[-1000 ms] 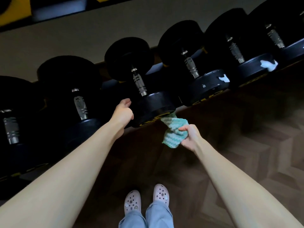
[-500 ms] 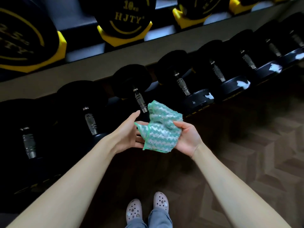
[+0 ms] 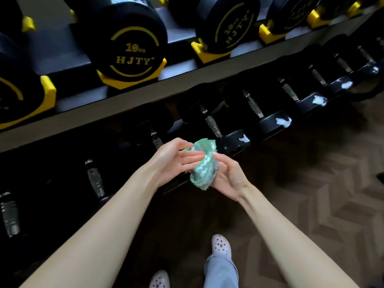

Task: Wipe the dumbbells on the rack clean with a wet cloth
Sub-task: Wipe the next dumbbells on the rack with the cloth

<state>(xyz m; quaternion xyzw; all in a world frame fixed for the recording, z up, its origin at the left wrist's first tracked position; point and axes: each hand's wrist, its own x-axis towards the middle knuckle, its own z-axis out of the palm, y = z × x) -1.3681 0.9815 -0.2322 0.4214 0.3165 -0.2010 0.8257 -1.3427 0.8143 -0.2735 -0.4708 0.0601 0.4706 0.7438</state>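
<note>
Both hands hold the cloth (image 3: 204,171): left hand (image 3: 176,161) pinches its far edge, right hand (image 3: 230,177) cups it. Bunched, green-and-white, it runs near-to-far, in front of the lower-row dumbbells (image 3: 212,123).

The cloth (image 3: 204,168) is showing green-and-white zigzags. At eleven o'clock a black dumbbell (image 3: 128,38) is carrying yellow rings and lettering above a yellow cradle (image 3: 116,83). At four o'clock the floor (image 3: 311,194) is showing dark brown herringbone.
</note>
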